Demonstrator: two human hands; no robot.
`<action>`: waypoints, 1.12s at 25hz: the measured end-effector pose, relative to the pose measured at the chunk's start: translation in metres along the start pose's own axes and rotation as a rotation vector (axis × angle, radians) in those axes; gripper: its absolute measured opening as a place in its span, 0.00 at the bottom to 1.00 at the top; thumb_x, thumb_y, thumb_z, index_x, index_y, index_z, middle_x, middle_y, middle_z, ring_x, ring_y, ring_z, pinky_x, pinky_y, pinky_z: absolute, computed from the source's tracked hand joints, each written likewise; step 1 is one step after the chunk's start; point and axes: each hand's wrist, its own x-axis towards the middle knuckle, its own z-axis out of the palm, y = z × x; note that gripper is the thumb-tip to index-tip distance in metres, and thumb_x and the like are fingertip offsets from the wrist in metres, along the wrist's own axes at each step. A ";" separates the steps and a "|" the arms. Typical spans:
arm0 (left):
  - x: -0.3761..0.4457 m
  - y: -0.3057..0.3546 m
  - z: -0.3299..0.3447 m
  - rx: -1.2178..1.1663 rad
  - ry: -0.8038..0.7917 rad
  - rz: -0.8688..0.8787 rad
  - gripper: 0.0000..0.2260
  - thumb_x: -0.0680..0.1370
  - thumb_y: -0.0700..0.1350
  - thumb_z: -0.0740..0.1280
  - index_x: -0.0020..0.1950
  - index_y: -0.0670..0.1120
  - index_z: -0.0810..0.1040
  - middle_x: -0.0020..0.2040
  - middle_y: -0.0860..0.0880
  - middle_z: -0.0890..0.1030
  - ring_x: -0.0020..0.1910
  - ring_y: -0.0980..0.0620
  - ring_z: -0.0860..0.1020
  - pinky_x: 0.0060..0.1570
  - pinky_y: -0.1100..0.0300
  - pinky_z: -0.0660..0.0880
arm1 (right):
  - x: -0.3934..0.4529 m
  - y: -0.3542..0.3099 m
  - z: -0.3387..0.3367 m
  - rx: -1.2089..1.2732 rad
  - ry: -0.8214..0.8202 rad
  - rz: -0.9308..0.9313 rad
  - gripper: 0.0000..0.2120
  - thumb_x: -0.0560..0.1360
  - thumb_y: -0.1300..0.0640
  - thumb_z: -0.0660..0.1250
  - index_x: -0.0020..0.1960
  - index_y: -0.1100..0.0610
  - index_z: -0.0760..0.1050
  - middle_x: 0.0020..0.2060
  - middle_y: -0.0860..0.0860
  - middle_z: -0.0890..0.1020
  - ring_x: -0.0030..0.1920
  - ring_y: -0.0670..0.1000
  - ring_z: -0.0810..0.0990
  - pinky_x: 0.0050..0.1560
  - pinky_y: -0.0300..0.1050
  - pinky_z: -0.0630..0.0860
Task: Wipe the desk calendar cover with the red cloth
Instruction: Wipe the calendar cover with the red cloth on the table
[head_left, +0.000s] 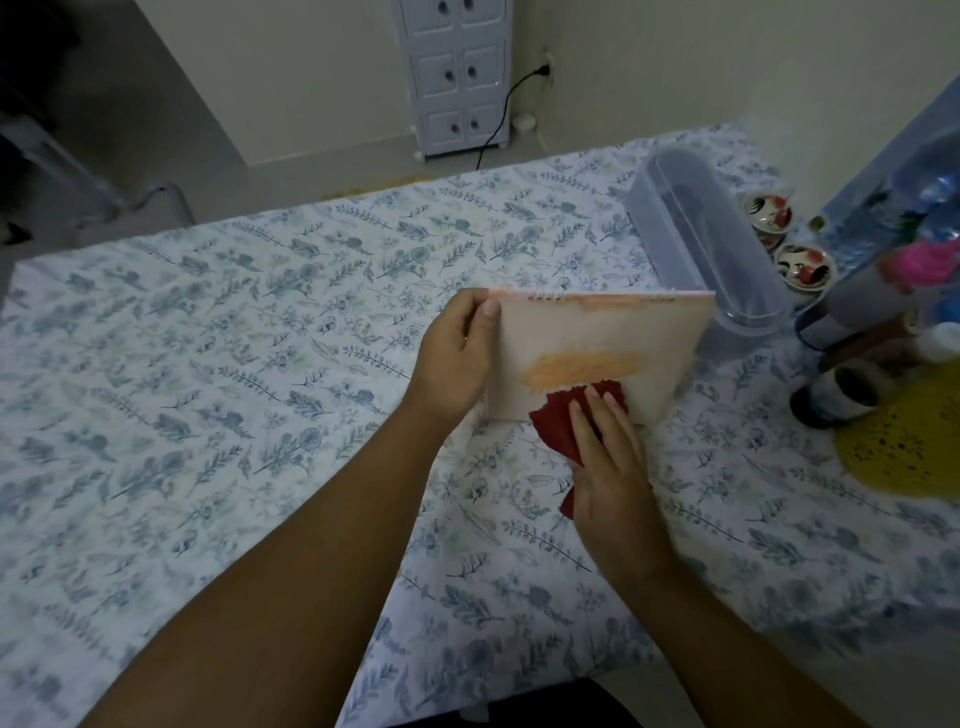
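**A:** Dim room, table under a floral tablecloth (218, 332), white drawer unit (453, 73) against the far wall. Where's the target?

**B:** Desk calendar (597, 343) stands upright right of table centre, spiral binding on top, cover facing the person and leaning back a little. Long axis runs left-right, roughly square to the person's forearms.

**A:** Hands?

**B:** Left hand (457, 358) is closed on the calendar's upper left edge, thumb on the front face, bracing it. Right hand (610, 457) is flat, fingers extended, pressing the red cloth (563, 421) against the lower middle of the cover. Cloth's top edge touches the cover just under the orange patch; its tail hangs down under the palm to the tablecloth.

**A:** So which way does the stroke go?

**B:** My read: along the long axis. Most of the cover lies up and to either side of the cloth, the right hand is the nearer one, and the left stays as the clamp.

**A:** Anything in the way?

**B:** Clear plastic container (701, 249) sits just behind the calendar's right end, small painted bowls (802, 267) and bottles beyond. None touch the front face.
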 end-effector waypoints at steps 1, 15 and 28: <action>-0.009 -0.003 -0.012 0.006 0.058 -0.005 0.12 0.87 0.48 0.59 0.56 0.45 0.79 0.46 0.56 0.80 0.43 0.63 0.77 0.45 0.65 0.75 | 0.003 -0.007 0.002 0.016 -0.010 -0.012 0.23 0.82 0.63 0.58 0.77 0.64 0.63 0.77 0.59 0.64 0.79 0.58 0.57 0.79 0.48 0.51; -0.091 -0.114 -0.192 0.353 0.227 -0.577 0.13 0.85 0.46 0.59 0.66 0.44 0.77 0.48 0.48 0.81 0.48 0.47 0.77 0.44 0.59 0.70 | -0.003 -0.129 0.113 -0.005 -0.227 -0.061 0.25 0.78 0.64 0.67 0.73 0.69 0.69 0.74 0.65 0.69 0.76 0.59 0.57 0.72 0.62 0.58; -0.130 -0.171 -0.183 0.925 0.023 -0.100 0.27 0.84 0.50 0.52 0.84 0.45 0.57 0.84 0.48 0.56 0.83 0.49 0.55 0.77 0.47 0.55 | -0.022 -0.133 0.116 -0.275 -0.432 -0.068 0.32 0.83 0.42 0.51 0.81 0.58 0.52 0.81 0.54 0.52 0.81 0.53 0.44 0.79 0.59 0.44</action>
